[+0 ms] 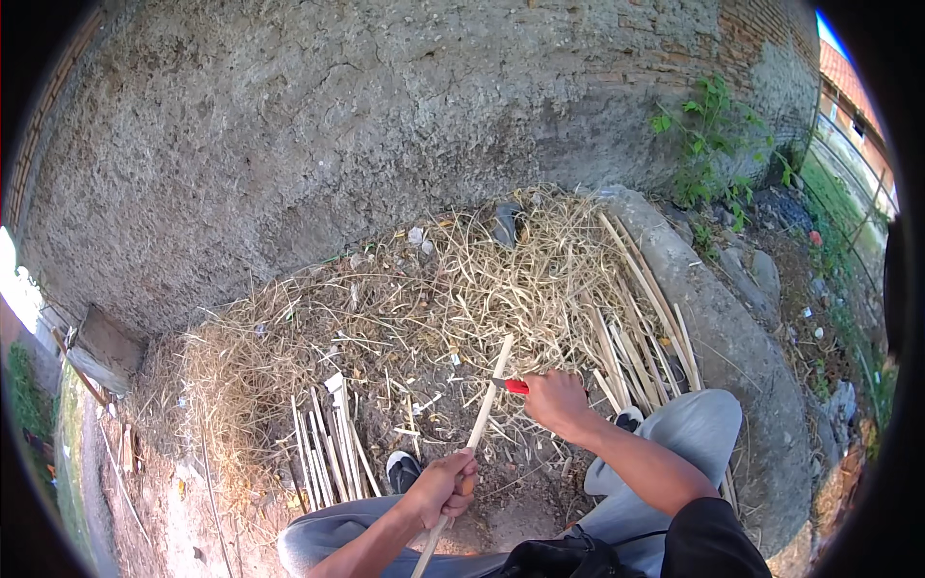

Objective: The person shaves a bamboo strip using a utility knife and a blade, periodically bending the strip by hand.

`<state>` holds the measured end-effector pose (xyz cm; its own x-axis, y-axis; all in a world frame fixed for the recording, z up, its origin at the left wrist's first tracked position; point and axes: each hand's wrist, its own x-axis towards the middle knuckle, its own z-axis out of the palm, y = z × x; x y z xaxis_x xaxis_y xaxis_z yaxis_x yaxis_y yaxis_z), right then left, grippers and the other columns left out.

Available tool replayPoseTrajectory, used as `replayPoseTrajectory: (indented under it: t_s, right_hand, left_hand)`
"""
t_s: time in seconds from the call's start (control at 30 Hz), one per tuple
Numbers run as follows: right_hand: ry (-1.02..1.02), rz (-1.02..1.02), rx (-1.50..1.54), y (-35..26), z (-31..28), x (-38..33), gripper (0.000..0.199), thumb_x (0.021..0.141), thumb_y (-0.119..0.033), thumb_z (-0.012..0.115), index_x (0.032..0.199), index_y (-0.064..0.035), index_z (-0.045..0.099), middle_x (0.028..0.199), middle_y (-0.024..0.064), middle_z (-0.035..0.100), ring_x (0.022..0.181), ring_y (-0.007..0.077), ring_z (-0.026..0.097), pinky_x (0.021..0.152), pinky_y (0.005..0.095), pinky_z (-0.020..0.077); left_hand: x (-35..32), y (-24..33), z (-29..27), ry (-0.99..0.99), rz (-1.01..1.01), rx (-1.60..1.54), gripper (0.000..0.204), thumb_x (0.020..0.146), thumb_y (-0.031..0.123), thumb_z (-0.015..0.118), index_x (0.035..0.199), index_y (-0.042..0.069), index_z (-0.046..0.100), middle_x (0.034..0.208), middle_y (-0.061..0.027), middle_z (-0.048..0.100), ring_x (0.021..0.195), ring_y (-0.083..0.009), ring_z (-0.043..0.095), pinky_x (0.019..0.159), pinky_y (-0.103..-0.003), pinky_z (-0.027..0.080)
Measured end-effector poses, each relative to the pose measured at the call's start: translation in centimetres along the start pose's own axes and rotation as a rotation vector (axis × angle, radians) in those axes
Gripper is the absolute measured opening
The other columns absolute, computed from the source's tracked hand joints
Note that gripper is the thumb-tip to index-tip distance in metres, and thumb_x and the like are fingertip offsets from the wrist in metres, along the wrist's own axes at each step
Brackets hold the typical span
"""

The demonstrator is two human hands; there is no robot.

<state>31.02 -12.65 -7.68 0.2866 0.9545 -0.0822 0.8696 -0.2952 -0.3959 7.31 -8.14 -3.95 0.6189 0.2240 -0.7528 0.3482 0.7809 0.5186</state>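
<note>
Left hand (448,489)'s wrapped tight around a long, straight pale strip (484,409), right hand (557,401)'s clutching a red-handled knife (516,386) right by it, scraggly dry straw (530,284) beyond.

I look out from the left camera on my head. It points down and forward. My left grip (443,489) and right grip (556,400) are close, below the middle, and my knees (701,429) poke in at the bottom. The straw (540,289) lies past them, and the wall (405,125) stands across the top. My view is very wide and round, with bendy edges.
</note>
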Motion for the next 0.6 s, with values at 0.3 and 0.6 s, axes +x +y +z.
replayPoseTrajectory:
  t_s: [0.3,0.6]
  right_hand:
    - [0.153,0.005,-0.084,0.9,1.2,0.4,0.014,0.080,-0.002,0.056,0.083,-0.0007,0.069,0.071,0.0222,0.068,0.066,0.0367,0.070,0.063,0.0501,0.0556]
    - [0.252,0.399,0.115,6.9,-1.5,2.6,0.016,0.081,-0.013,0.067,0.089,0.0007,0.070,0.086,0.0257,0.067,0.087,0.0410,0.067,0.077,0.0495,0.0538]
  left_hand:
    - [-1.2,-0.5,1.0,-0.067,-0.004,-0.021,0.034,0.106,0.038,0.032,0.080,0.017,0.035,0.057,0.0058,0.026,0.040,-0.0057,0.018,0.035,-0.026,0.012]
    - [-1.6,-0.6,-0.6,0.021,0.015,0.127,0.036,0.106,0.038,0.035,0.079,0.014,0.036,0.056,0.0051,0.027,0.040,-0.0060,0.020,0.035,-0.026,0.015]
